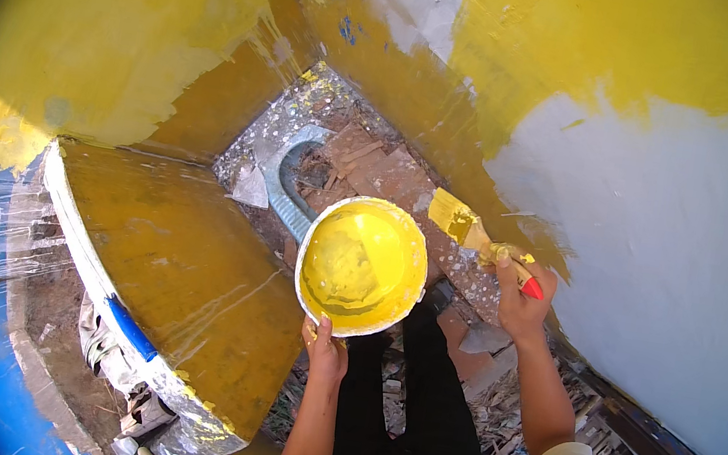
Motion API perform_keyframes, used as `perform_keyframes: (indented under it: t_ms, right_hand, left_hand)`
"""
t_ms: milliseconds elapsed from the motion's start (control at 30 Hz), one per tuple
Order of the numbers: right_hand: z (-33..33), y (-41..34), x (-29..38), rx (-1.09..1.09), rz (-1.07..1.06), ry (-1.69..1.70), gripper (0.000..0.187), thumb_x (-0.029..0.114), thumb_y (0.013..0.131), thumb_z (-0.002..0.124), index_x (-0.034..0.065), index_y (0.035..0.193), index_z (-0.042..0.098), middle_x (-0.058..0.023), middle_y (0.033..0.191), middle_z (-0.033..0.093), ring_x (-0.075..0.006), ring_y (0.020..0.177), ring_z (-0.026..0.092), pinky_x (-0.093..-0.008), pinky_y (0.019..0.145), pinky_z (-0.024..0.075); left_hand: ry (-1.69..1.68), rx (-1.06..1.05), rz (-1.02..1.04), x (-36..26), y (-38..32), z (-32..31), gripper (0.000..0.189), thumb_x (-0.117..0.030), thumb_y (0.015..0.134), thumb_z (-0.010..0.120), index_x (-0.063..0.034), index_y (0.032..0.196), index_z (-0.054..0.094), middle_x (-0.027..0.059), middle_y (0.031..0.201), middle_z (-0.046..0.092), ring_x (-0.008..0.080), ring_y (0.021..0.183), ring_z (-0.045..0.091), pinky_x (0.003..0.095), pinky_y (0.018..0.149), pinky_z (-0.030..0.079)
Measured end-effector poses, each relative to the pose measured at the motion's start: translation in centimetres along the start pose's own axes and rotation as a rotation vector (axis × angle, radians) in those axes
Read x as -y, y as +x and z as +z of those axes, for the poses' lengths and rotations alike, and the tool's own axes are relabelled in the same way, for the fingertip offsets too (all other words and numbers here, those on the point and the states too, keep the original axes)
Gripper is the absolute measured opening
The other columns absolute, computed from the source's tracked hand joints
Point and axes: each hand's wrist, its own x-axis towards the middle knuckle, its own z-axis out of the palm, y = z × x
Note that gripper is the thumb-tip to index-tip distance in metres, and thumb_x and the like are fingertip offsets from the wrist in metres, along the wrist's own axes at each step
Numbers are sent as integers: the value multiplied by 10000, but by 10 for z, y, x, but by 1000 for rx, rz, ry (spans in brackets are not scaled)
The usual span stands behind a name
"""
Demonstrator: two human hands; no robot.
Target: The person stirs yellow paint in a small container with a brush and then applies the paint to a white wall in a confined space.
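Observation:
My left hand [324, 350] grips the near rim of a round white bucket [300, 289], its thumb over the edge. Yellow paint [360, 255] lies inside and coats the inner wall. Around the handle of a flat paintbrush [476, 234] with a red tip, the fingers of my right hand [526, 298] are closed. Its yellow-loaded bristles point up and left, to the right of the bucket and apart from it. Past the brush stands a wall [650, 200], part bright yellow, part bare white, with a darker ochre band along its foot.
A pale blue-grey squat-toilet pan [285, 191] sits in the floor beyond the bucket, amid broken tiles [406, 181]. On the left rises a low ochre partition [176, 256] with a white edge. Debris [501, 396] litters the ground by my legs. Another yellow-painted wall [134, 16] meets the corner.

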Motion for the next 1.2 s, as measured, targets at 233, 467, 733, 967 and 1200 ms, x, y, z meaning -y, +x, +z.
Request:
perform_keyframes:
  t_ms: [233,467,733,967,1200]
  right_hand:
    - [37,-17,17,459,-281,-313,136,130,841,614,6,790,591,-146,670,589,-329,568,577,-396,525,463]
    - [42,-9,33,479,-275,-290,143,127,833,616,-1,772,592,-156,669,592,-339,581,582,-397,523,462]
    - [43,110,79,1,-387,-71,198,158,881,622,-17,957,672,-106,640,590,-115,531,517,-281,497,406]
    - [44,201,76,-276,-865,-498,139,92,856,631,-8,952,645,-149,846,659,-273,703,631,-332,620,499]
    - [85,193,-17,58,-610,-688,176,94,867,614,-15,1005,627,-194,973,646,-354,877,631,-392,748,509]
  left_hand:
    - [-17,57,23,-4,-2,9,532,-339,910,587,-53,1311,383,103,1299,486,253,1200,473,444,992,378]
    - [-5,31,79,-12,-5,5,518,-337,910,581,-49,1301,402,104,1276,506,253,1192,481,439,989,383]
    - [-152,-53,24,-23,-6,-8,469,-273,926,552,-33,1302,407,111,1258,525,239,1152,522,403,962,420]
    - [-131,-97,29,-25,-17,-30,491,-347,953,493,-51,1323,366,123,1295,484,265,1178,498,450,955,421]
    - [-256,-137,27,-23,-26,-45,470,-181,907,586,-19,1309,406,102,1245,539,216,1144,533,374,981,406]
